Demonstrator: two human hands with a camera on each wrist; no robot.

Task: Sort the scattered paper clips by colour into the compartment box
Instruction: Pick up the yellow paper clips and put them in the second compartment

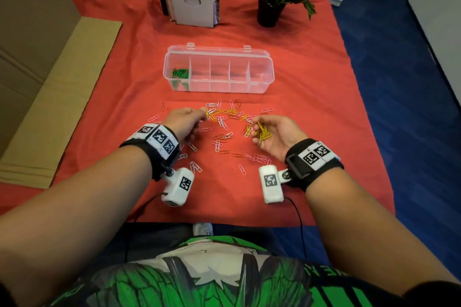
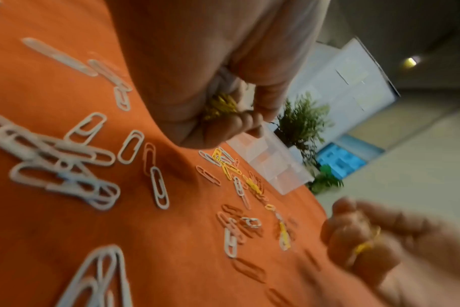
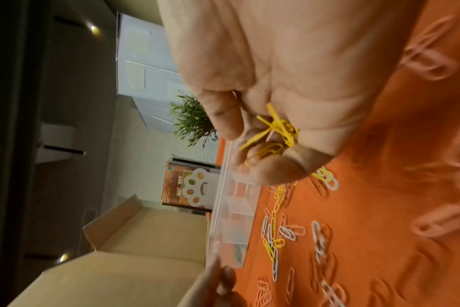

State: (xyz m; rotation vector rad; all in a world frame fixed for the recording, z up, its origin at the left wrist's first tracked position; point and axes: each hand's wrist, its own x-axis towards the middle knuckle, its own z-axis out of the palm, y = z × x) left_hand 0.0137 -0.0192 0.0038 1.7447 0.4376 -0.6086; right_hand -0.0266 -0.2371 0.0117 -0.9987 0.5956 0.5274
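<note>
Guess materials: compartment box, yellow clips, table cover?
Compartment box: clear, glossy, likely moulded plastic; the cloth shows through its walls. Yellow clips in the right hand: thin wire with an even colour coat, probably coated metal. Table cover: matte, softly creased, looks like fabric.

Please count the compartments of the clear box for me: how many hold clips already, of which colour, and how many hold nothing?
Compartments holding green clips: 1
Compartments holding nothing: 4
Total compartments in the compartment box: 5
</note>
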